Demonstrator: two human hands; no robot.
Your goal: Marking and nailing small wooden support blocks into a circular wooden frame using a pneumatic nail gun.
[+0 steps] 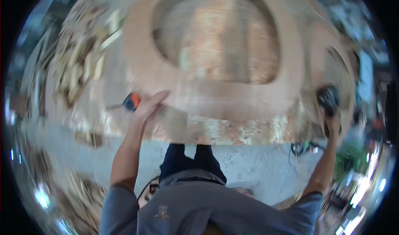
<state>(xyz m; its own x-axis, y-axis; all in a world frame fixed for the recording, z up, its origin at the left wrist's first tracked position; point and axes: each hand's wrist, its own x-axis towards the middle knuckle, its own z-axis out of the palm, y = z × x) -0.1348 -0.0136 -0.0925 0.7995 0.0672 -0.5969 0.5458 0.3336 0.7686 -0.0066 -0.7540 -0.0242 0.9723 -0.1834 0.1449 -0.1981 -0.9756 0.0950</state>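
Note:
A pale wooden panel [232,102] with a large rounded opening lies before me on a worn, patchy worktable [199,129]. At the panel's near left edge, my left hand [151,105] lies with its fingers stretched toward the wood; blur hides whether they also curl under the edge. Just left of this hand is a small black and orange object [132,101], possibly a tape measure. Far to the right, my right hand [331,119] is closed on a dark rounded tool [328,98], over a second curved wooden piece [322,46]. The tool's exact kind is blurred.
Many loose wood offcuts [79,68] are heaped on the left of the worktable. Below its near edge is a pale floor [249,164], with dark cables [298,148] at the right. More wood scraps [79,193] lie at lower left. A green plant [351,158] shows at right.

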